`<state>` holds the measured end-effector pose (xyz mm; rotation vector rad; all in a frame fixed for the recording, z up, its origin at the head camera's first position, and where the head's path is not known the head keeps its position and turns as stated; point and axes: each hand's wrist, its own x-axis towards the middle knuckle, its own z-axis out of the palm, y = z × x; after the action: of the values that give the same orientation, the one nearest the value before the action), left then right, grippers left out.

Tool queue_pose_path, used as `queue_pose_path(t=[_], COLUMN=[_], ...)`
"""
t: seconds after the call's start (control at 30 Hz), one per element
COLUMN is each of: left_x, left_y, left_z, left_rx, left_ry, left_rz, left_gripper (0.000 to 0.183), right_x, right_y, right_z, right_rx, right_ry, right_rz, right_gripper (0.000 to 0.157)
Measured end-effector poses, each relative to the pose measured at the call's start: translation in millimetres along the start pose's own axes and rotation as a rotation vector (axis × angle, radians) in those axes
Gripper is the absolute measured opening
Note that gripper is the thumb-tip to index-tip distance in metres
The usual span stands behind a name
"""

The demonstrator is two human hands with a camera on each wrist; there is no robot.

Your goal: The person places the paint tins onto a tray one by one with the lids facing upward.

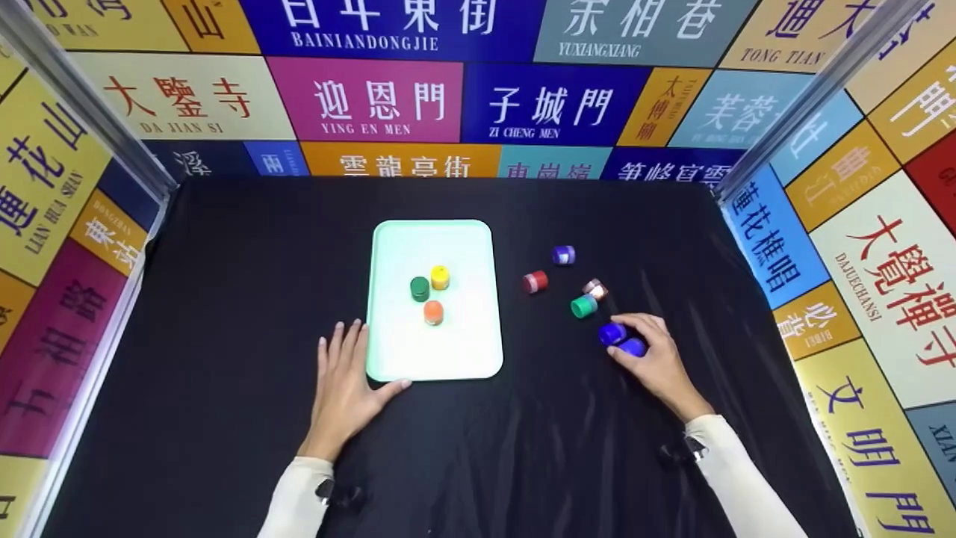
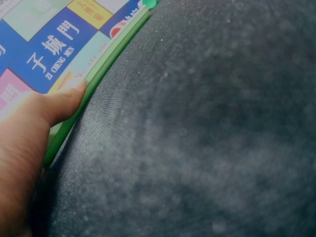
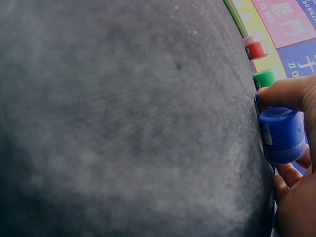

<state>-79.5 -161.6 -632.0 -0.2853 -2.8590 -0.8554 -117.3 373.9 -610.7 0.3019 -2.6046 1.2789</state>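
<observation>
My left hand (image 1: 345,400) lies at the lower left corner of a pale green tray (image 1: 388,359), its fingers straight along the left side. Its thumb touches the front rim, also seen in the left wrist view. On the tray stand a yellow paint jar (image 1: 440,277), a dark green jar (image 1: 420,289) and an orange jar (image 1: 433,312). On the right, my right hand (image 1: 659,362) pinches a blue paint jar (image 1: 612,333) between thumb and fingertips. A second blue jar (image 3: 281,136) lies inside the curve of that hand, partly hidden by it.
Beyond the right hand lie a green jar (image 1: 584,305), a reddish-brown jar (image 1: 595,289), a red jar (image 1: 535,282) and a purple jar (image 1: 564,255). A black cloth (image 1: 246,284) covers the table. Printed panels (image 1: 366,101) with metal posts surround its back and sides.
</observation>
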Motion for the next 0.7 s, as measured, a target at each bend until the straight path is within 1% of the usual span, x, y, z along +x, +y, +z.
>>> queue_pose_path(t=[0.13, 0.27, 0.5, 0.7], left_x=[-0.2, 0.3, 0.3, -0.1], left_y=[0.4, 0.5, -0.1, -0.1], left_z=[0.3, 0.2, 0.2, 0.5], left_rx=[-0.001, 0.000, 0.001, -0.004], left_ry=[0.003, 0.004, 0.005, 0.007], left_rz=[0.002, 0.006, 0.005, 0.004], left_gripper=[0.122, 0.121, 0.121, 0.121], right_x=[0.7, 1.1, 1.9, 3.0], right_y=[-1.2, -1.8, -2.6, -7.6], right_z=[0.9, 1.9, 4.4, 8.1], right_rx=[0.006, 0.009, 0.033, 0.062], right_ry=[0.009, 0.032, 0.069, 0.099], right_rz=[0.037, 0.056, 0.043, 0.028], right_gripper=[0.053, 0.048, 0.044, 0.043])
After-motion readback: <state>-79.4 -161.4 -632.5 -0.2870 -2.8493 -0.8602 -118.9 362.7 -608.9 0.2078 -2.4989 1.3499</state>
